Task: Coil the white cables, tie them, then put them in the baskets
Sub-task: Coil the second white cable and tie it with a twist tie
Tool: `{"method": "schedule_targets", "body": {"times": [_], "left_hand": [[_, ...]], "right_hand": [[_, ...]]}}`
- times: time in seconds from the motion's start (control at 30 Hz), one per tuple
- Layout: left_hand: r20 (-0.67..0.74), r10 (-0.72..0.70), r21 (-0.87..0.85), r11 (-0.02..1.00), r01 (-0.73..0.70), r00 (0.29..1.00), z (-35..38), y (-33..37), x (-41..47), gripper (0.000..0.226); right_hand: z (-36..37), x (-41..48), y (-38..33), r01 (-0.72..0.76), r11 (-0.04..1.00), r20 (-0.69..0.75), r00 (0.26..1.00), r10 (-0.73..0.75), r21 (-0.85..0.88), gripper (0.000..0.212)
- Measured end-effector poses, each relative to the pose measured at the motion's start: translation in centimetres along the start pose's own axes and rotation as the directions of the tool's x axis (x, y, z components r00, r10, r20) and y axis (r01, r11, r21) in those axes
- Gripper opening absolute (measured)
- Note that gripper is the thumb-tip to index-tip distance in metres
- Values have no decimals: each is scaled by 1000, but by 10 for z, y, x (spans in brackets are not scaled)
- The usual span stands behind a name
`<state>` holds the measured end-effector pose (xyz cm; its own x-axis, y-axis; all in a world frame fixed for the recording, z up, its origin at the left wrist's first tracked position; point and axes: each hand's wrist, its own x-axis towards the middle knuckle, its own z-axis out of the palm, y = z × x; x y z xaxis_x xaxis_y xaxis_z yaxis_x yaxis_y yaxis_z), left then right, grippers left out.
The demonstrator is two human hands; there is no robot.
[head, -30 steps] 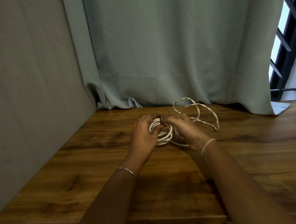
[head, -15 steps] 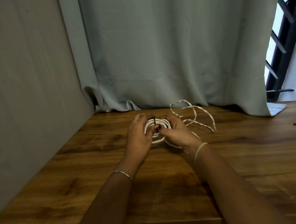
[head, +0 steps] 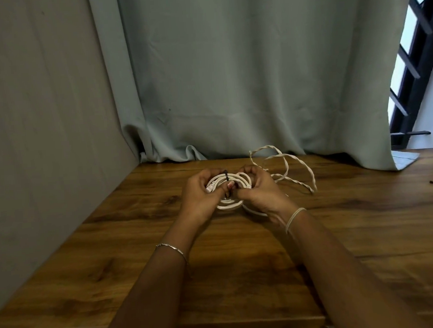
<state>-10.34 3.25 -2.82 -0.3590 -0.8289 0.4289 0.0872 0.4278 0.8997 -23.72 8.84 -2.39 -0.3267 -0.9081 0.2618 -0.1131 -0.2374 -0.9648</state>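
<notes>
Head view: left hand [head: 200, 198] and right hand [head: 259, 191], each grip clenched on the white coil [head: 233, 182], black tie [head: 226, 176] around it.

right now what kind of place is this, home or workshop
Probably a room in a home, not a workshop: a wood-grain table set in a corner, a long grey-green curtain behind it, and a barred window at right.
</notes>
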Motion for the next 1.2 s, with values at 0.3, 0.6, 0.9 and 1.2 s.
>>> {"method": "schedule_targets", "body": {"times": [0.3, 0.6, 0.9, 1.2], "left_hand": [[7, -160, -172, 972, 158, 987, -7, -3, 1, 26], [78, -285, -259, 920, 296, 955, -8, -8, 4, 28], [180, -286, -291, 898, 329, 941, -7, -10, 3, 38], [-29, 56, 125, 991, -52, 998, 6, -10, 0, 21]], "right_hand": [[-3, 1, 6, 342, 799, -23, 914, -406, -495, 38], [1, -5, 4, 446, 452, 57, 758, -650, -773, 20], [2, -4, 6, 459, 563, 37, 796, -604, -687, 10], [1, 2, 5, 357, 815, -115, 885, -452, -456, 12]]}}
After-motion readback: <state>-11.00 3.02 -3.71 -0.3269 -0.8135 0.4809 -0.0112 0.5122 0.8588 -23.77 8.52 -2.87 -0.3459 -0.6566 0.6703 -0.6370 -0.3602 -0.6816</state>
